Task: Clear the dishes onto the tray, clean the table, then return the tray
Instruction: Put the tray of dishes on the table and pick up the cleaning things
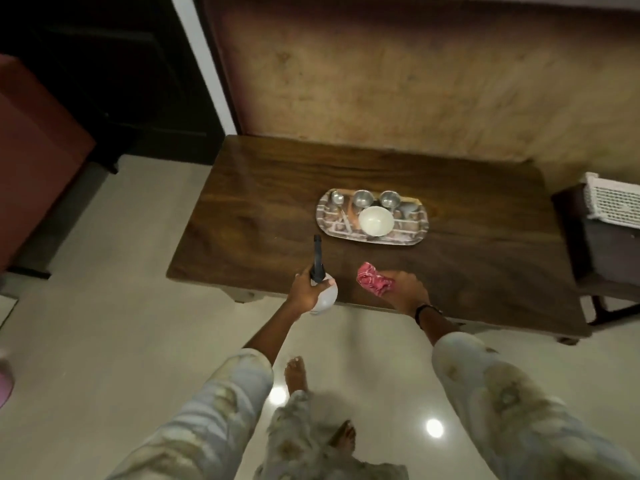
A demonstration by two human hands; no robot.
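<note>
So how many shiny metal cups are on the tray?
3. They stand in a row along the far side of the tray: the left cup, the middle cup and the right cup, behind the white bowl. The picture is blurry, so another could be hidden.

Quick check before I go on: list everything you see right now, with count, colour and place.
table: one, dark brown wood, centre
tray: one, patterned grey, on table
white bowl: one, on tray, near side
metal cups: three, silver, far side of tray
spray bottle: one, white with black nozzle, in left hand
cloth: one, red, in right hand
basket: one, white, right edge
left hand: grips spray bottle
right hand: holds cloth at table's near edge
</note>
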